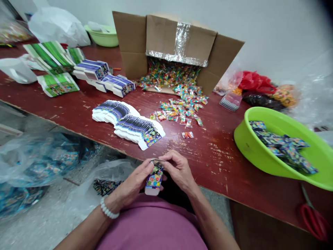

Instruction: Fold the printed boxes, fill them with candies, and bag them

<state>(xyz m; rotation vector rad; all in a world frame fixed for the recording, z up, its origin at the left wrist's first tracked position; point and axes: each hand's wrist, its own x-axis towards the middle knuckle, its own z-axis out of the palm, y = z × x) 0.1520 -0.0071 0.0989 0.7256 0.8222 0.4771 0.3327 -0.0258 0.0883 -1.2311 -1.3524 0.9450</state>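
Observation:
Between my hands, in front of my body at the table's near edge, is a small printed cardboard box (pixel 154 178) with a dark, colourful front. My left hand (pixel 142 175) grips its left side, thumb near the top. The fingers of my right hand (pixel 179 169) pinch the box's top edge at the flap; its far side is hidden. Just beyond lies a fanned stack of flat printed boxes (pixel 132 125). One wrapped candy (pixel 187 134) lies apart, in front of a heap of wrapped candies (pixel 182 104) spilling from an open carton (pixel 179 41).
A green basin (pixel 241 139) holding dark printed packs stands at the right, with red-handled scissors (pixel 313 218) near it. Bundled purple boxes (pixel 114 83) and green boxes (pixel 58 83) sit at the back left, beside a white mug (pixel 18 71). Plastic bags (pixel 39 163) lie below left.

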